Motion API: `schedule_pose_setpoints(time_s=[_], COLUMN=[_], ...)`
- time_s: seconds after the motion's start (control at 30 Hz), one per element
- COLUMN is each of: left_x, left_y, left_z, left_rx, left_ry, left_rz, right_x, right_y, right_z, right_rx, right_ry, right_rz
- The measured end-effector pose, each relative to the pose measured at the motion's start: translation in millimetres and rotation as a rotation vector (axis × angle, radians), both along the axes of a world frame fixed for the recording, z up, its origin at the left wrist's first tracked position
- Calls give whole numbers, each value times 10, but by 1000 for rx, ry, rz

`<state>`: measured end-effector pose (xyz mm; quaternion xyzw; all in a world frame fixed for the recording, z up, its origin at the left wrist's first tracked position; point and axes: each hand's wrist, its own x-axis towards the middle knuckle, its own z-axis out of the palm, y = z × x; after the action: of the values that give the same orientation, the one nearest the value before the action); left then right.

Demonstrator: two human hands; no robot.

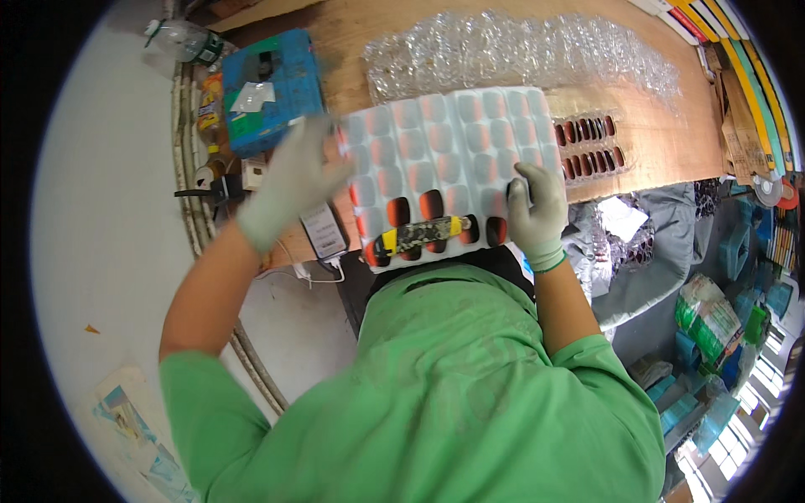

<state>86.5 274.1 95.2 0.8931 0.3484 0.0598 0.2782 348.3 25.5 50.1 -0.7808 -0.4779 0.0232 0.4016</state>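
A large white tray (459,172) with rows of pockets lies before me at the table's front edge. Pale covering sits over most pockets, with a reddish tint showing through. Along the near rows, several dark red-brown lenses (431,204) show uncovered. A yellow and black utility knife (419,236) with a speckled middle rests across the near pockets. My right hand (539,210), in a white glove, is closed at the tray's right edge; a dark sliver shows by its fingers, too small to name. My gloved left hand (298,180) is at the tray's left edge, its fingers smeared by motion.
Clear plastic blister trays (520,54) cover the table's back. Another blister tray with dark lenses (591,147) lies to the right. At left are a blue box (272,84), a plastic bottle (184,40) and a phone (323,232) with a cable. A grey cloth-lined bin (662,251) stands at right.
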Motion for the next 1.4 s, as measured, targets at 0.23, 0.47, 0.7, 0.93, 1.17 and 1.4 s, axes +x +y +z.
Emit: schedule_pose_setpoints(time_s=[0.23, 0.47, 0.7, 0.93, 1.17, 1.4], left_x=[1482, 1334, 1187, 734, -175, -848], left_y=[1402, 1409, 634, -1269, -1834, -1714], left_z=[-1276, -951, -269, -27, 223, 496], left_rx=[-670, -730, -615, -316, -567, -383], left_ry=[151, -195, -843, -814, -788, -637], left_rz=[602, 858, 807, 492, -70, 41], right_x=[924, 1196, 788, 704, 180, -1027], right_y=[-193, -224, -210, -122, 122, 142], right_z=[8, 100, 184, 186, 317, 467], right_rx=[-58, -288, -698, -787, -152, 91], right_ry=[181, 121, -96, -80, -354, -6], right_rz=[-132, 165, 278, 220, 504, 461])
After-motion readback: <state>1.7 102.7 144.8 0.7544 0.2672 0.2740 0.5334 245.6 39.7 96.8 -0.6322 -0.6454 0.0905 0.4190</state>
